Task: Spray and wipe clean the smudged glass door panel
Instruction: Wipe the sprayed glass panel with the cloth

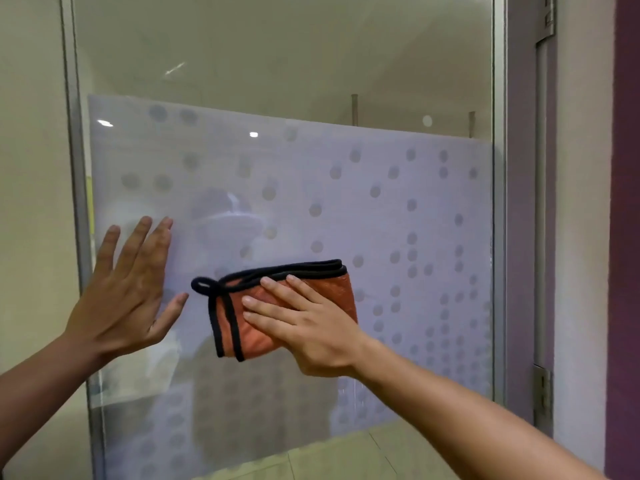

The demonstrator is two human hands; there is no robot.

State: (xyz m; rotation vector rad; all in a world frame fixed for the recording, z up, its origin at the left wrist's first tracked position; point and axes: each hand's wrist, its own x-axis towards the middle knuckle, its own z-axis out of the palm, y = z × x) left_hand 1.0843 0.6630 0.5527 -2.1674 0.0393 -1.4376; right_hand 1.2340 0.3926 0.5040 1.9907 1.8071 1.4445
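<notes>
Pressing flat against the glass door panel (398, 209), the right hand (311, 327) is holding a folded orange cloth (277, 306) with black trim to the frosted, dotted band, its fingers extended over the fabric. The left hand (128, 292) is resting just beside the cloth's left edge, fingers straight and spread on the glass, holding nothing, near the metal frame (78, 202).

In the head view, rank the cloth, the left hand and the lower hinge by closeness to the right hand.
1. Cloth: under the right hand, pressed on the glass.
2. Left hand: to its left, flat on the glass.
3. Lower hinge: far right, on the door frame.
</notes>
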